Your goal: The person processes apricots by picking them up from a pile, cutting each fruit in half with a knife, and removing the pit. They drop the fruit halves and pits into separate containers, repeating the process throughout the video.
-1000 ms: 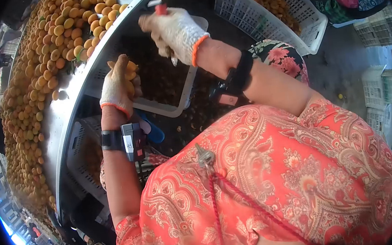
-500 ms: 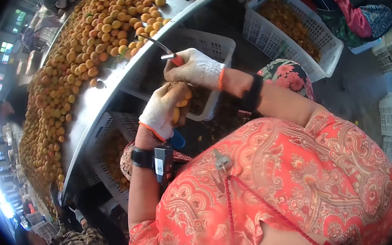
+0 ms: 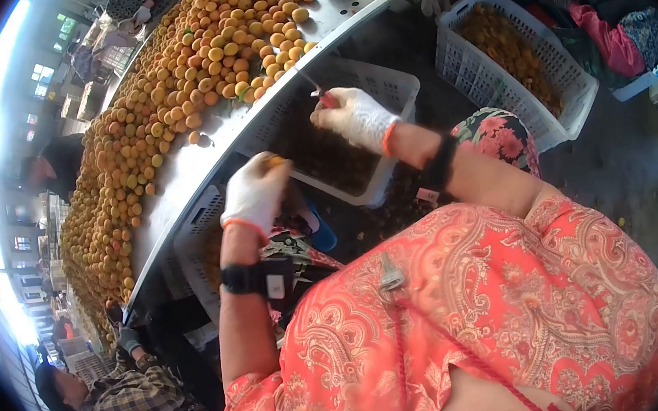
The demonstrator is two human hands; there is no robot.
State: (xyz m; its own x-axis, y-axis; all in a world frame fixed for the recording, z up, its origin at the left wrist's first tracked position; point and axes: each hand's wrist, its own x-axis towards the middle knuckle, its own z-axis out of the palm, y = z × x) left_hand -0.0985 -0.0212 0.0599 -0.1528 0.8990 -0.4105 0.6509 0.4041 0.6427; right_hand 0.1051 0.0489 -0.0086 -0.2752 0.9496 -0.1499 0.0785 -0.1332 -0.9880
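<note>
My right hand (image 3: 358, 120), in a white glove with an orange cuff, is closed around the red handle of a small knife (image 3: 327, 99). Its thin blade points up and left toward the table edge. My left hand (image 3: 254, 193), gloved the same way, is curled shut with a bit of orange apricot (image 3: 276, 161) showing at the fingertips. The two hands are apart. Below and between them stands a white crate (image 3: 360, 194) with dark contents that I cannot make out. A big heap of apricots (image 3: 194, 67) lies on the metal table beyond my hands.
The metal table (image 3: 172, 202) has a raised curved edge. A crate of cut apricots (image 3: 569, 128) stands at the right, another crate (image 3: 192, 240) at the lower left. A person in plaid (image 3: 137, 406) works at lower left; another's pink sleeve (image 3: 608, 40) shows at upper right.
My hands were together on the fruit and have separated. The right hand with the knife has moved right, the left slightly left and down. The view has shifted a little.
</note>
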